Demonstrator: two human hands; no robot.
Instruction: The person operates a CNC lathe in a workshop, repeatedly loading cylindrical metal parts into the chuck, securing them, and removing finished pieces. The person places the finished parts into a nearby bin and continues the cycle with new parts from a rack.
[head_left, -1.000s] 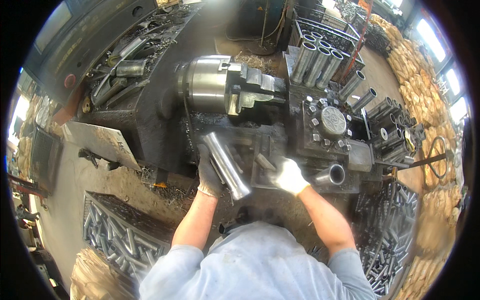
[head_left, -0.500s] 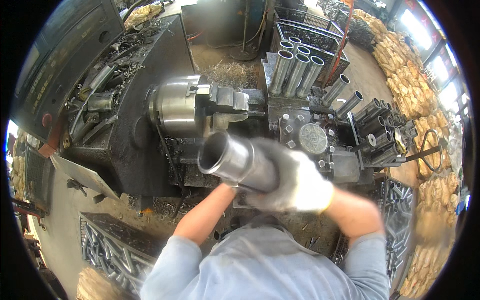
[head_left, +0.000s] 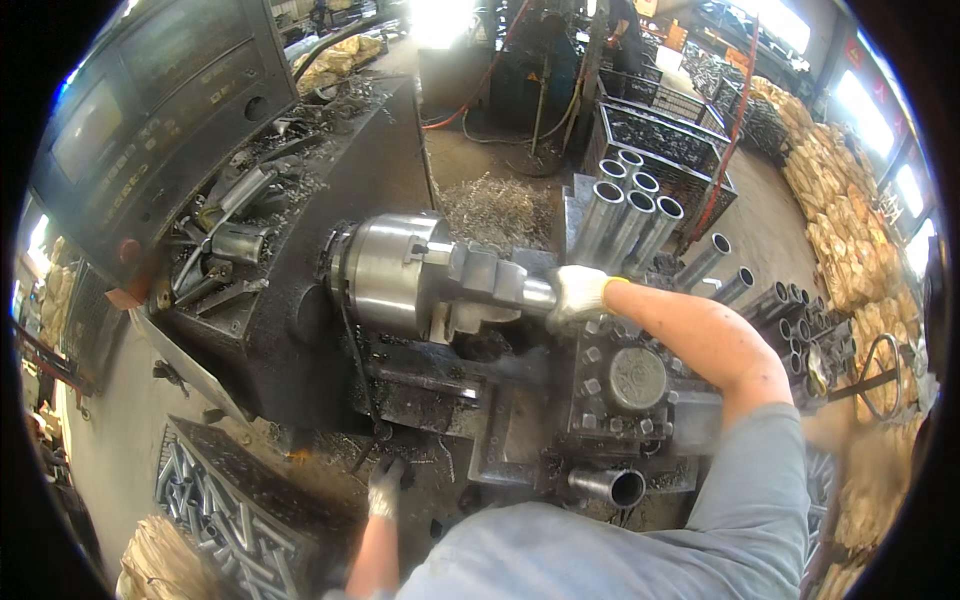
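My right hand [head_left: 580, 293], in a whitish glove, is wrapped round a shiny metal tube [head_left: 540, 292] at the jaws of the lathe chuck [head_left: 392, 275]. The tube lies level, and its far end is hidden among the jaws. Low in front of the lathe is my gloved left hand [head_left: 386, 487], its dark fingers bunched near a thin upright rod [head_left: 372, 405]; what they hold, if anything, cannot be made out. Another metal tube [head_left: 600, 487] lies at the near side of the square tool post [head_left: 637, 378], its open end to the right.
Several tubes [head_left: 632, 215] stand upright behind the tool post. More tubes [head_left: 790, 320] are grouped at the right. A crate of loose tubes [head_left: 225, 515] sits at lower left. Metal shavings [head_left: 495, 212] are piled behind the lathe, and wire crates [head_left: 660, 145] stand farther back.
My right hand has moved from a tube held up before the lathe to the tube at the chuck. My left hand has dropped low. A tube now shows beside the tool post; the view has shifted.
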